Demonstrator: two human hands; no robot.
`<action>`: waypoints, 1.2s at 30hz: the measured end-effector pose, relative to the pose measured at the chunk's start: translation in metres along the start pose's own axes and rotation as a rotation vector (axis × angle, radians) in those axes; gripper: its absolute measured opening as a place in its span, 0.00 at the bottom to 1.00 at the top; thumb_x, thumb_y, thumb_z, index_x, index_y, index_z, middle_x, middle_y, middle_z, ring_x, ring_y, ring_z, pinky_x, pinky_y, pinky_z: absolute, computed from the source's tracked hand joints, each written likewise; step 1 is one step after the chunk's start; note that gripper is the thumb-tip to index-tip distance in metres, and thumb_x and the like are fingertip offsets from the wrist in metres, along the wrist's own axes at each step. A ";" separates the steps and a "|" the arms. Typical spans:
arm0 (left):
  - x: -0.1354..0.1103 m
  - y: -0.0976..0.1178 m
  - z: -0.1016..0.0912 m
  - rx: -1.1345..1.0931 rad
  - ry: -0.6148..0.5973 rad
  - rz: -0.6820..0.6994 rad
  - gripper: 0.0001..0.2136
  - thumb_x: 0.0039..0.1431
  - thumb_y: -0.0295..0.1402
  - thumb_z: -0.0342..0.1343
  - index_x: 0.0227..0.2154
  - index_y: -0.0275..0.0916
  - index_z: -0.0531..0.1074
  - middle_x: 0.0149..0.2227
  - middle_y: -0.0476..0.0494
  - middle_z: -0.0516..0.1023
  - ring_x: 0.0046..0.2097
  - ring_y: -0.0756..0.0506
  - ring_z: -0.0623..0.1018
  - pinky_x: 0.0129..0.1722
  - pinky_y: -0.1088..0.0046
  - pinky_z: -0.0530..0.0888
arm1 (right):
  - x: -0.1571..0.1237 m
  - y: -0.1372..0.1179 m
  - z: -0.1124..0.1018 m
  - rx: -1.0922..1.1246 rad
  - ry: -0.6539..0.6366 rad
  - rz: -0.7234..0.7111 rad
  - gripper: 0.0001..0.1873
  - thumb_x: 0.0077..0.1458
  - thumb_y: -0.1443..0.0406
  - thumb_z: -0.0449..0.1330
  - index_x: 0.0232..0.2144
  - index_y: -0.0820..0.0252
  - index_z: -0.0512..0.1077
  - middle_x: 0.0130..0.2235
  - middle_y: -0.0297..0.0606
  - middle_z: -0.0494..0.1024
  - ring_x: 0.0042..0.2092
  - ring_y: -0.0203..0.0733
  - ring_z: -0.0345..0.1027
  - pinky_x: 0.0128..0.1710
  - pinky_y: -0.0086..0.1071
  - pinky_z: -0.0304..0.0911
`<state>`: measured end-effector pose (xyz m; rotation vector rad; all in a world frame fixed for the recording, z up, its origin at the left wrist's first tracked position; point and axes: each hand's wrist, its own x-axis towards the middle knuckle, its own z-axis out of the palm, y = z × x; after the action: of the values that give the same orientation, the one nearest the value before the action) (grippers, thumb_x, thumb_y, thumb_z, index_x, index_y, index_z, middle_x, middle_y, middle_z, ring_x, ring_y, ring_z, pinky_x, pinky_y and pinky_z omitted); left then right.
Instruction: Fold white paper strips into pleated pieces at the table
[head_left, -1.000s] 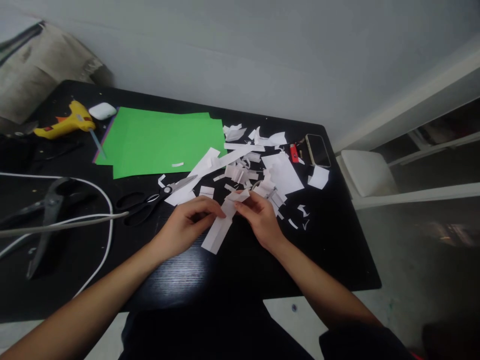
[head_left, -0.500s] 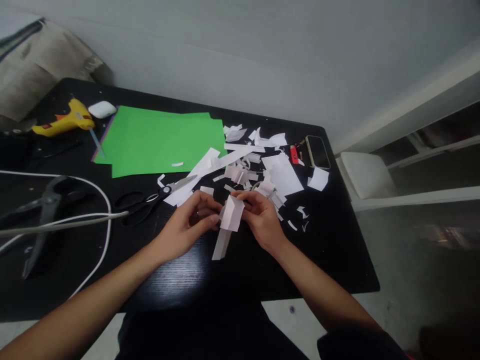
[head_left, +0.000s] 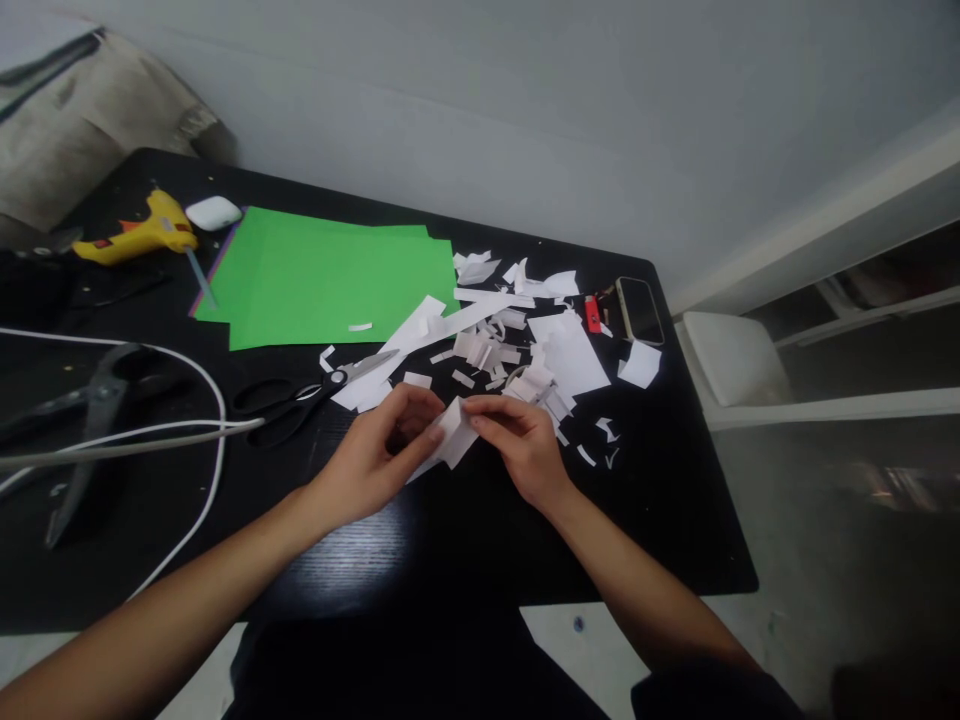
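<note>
My left hand (head_left: 379,455) and my right hand (head_left: 523,446) meet over the black table (head_left: 465,540), both pinching a folded white paper strip (head_left: 452,436) between their fingertips. The strip is bent into a short folded piece between the two hands, just above the tabletop. Behind the hands lies a heap of white paper scraps (head_left: 517,345). Black-handled scissors (head_left: 300,397) lie to the left of my left hand, blades pointing toward the scraps.
Green paper sheets (head_left: 330,275) lie at the back. A yellow glue gun (head_left: 139,228) and a white case (head_left: 214,212) sit far left. Pliers (head_left: 90,400) and a white cable (head_left: 202,440) lie at the left. A phone (head_left: 640,309) and a red lighter (head_left: 592,313) are back right. A white stool (head_left: 731,355) stands beside the table.
The long strip that lay out flat between my hands has been folded up into a shorter piece. Both hands have stayed in place, fingers closing in on the fold.
</note>
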<state>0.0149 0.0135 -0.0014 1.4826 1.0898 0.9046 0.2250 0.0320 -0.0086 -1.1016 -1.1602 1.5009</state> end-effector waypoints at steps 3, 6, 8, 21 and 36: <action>0.000 0.001 -0.004 0.066 0.033 0.098 0.10 0.71 0.31 0.53 0.53 0.42 0.69 0.44 0.45 0.80 0.44 0.47 0.80 0.43 0.70 0.76 | 0.000 -0.003 0.003 -0.044 0.004 0.027 0.07 0.53 0.62 0.72 0.36 0.47 0.85 0.41 0.33 0.86 0.45 0.45 0.79 0.51 0.42 0.73; 0.001 0.001 -0.007 0.113 0.015 0.158 0.09 0.71 0.30 0.52 0.51 0.42 0.72 0.45 0.45 0.80 0.44 0.48 0.80 0.44 0.71 0.76 | 0.000 -0.004 0.003 -0.062 -0.021 0.047 0.06 0.54 0.61 0.70 0.37 0.48 0.85 0.41 0.34 0.86 0.46 0.46 0.79 0.53 0.43 0.72; 0.002 0.002 -0.009 0.148 -0.008 0.173 0.09 0.71 0.29 0.52 0.48 0.42 0.75 0.44 0.45 0.81 0.42 0.48 0.80 0.43 0.71 0.76 | 0.000 -0.004 0.002 0.005 -0.054 0.073 0.08 0.57 0.61 0.66 0.38 0.49 0.85 0.43 0.35 0.86 0.49 0.47 0.78 0.55 0.44 0.71; 0.004 -0.001 -0.007 0.037 0.055 0.088 0.04 0.63 0.33 0.63 0.40 0.41 0.78 0.40 0.45 0.82 0.40 0.46 0.83 0.40 0.71 0.79 | 0.000 0.000 0.005 0.133 -0.097 0.100 0.05 0.55 0.62 0.69 0.36 0.52 0.80 0.36 0.31 0.82 0.37 0.40 0.77 0.45 0.39 0.75; 0.005 0.000 -0.007 0.174 0.092 0.241 0.03 0.62 0.28 0.63 0.37 0.41 0.80 0.38 0.44 0.82 0.40 0.47 0.81 0.39 0.71 0.77 | -0.003 -0.005 0.006 -0.081 -0.052 0.000 0.03 0.55 0.61 0.68 0.32 0.53 0.78 0.35 0.34 0.80 0.39 0.42 0.75 0.44 0.38 0.73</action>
<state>0.0094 0.0201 -0.0003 1.7584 1.0943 1.0754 0.2205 0.0284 -0.0019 -1.1222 -1.2666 1.5017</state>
